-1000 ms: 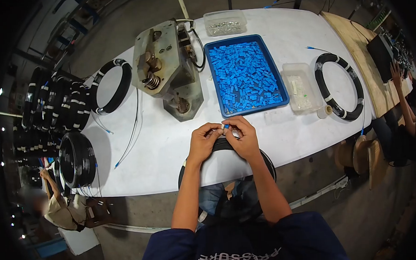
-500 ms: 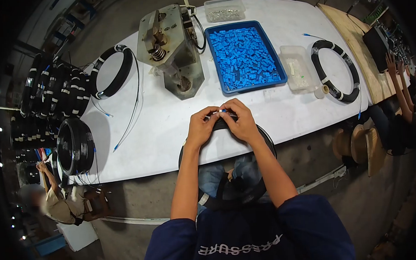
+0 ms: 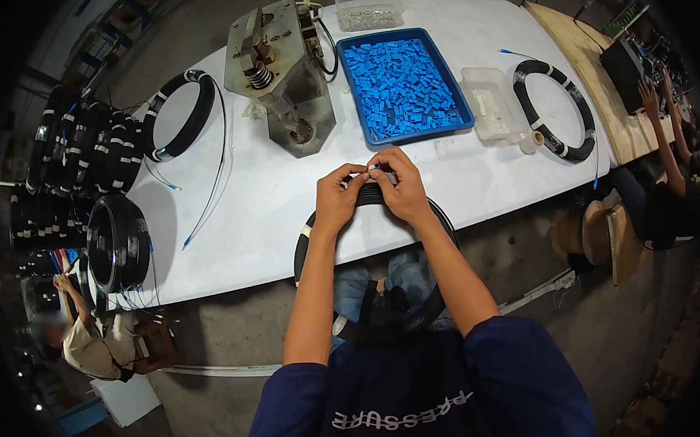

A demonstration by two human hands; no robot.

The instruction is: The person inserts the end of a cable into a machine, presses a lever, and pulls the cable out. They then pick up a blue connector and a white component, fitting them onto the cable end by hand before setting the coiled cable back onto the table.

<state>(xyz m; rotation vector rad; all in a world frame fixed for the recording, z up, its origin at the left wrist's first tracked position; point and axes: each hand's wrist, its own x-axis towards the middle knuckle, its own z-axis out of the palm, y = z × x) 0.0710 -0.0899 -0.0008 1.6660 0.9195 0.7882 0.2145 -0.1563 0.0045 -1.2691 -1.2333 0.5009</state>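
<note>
My left hand point(image 3: 338, 194) and my right hand point(image 3: 402, 186) meet above the table's near edge, fingertips pinched together. Between them is a small blue-and-white fiber connector point(image 3: 374, 167), mostly covered by my fingers; which hand grips it more firmly is hard to see. Just below the hands runs a large coil of black cable point(image 3: 369, 195), partly resting on the table edge and partly on my lap, with my forearms lying across it. Beyond my fingertips stands a blue tray point(image 3: 471, 125) full of small blue plastic connector parts.
A metal press point(image 3: 289, 73) stands left of the tray. Clear plastic boxes point(image 3: 369, 12) sit behind and right of it, near a tape roll point(image 3: 531, 142). Cable coils lie at right point(image 3: 555, 112) and left point(image 3: 181, 116), with stacked coils point(image 3: 118, 243) beyond. Other people sit at both sides.
Both hands stay pinched together at the connector, with the fingers slightly shifted. The whole view has moved a little, so the table and its contents appear slightly higher and further left.
</note>
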